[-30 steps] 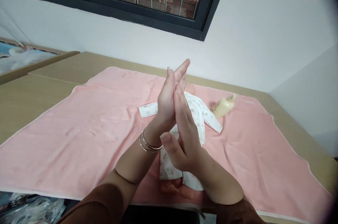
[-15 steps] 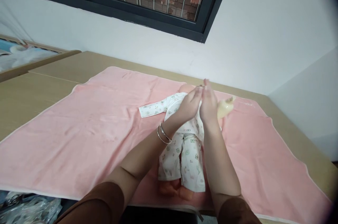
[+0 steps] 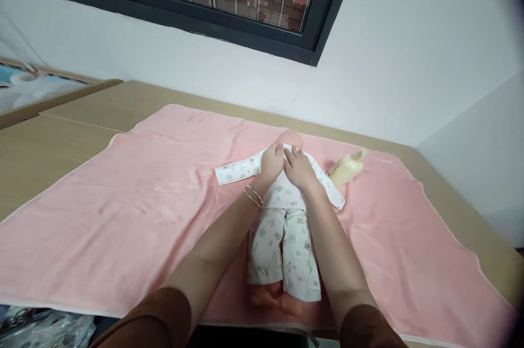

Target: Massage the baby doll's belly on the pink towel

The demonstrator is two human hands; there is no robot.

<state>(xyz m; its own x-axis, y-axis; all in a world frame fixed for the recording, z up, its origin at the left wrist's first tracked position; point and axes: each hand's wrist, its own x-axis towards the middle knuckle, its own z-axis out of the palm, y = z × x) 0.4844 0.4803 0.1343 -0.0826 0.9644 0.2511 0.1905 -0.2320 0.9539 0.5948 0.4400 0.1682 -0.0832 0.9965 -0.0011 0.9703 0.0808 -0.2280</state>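
A baby doll in a white printed suit lies on its back on a pink towel, head away from me. My left hand, with bangles on the wrist, lies flat on the doll's chest, fingers stretched toward the collar. Beside it my right hand also rests flat on the chest with its fingers spread. Neither hand holds anything. A cream-coloured bottle lies on its side on the towel, just right of the doll's shoulder.
The towel covers a light wooden table set against a white wall under a dark-framed window. A framed board leans at the far left. Crinkled plastic bags sit below the table's near edge.
A second ago my palms were pressed together, raised above the doll. They dropped to the doll and now lie flat, side by side, on its chest.
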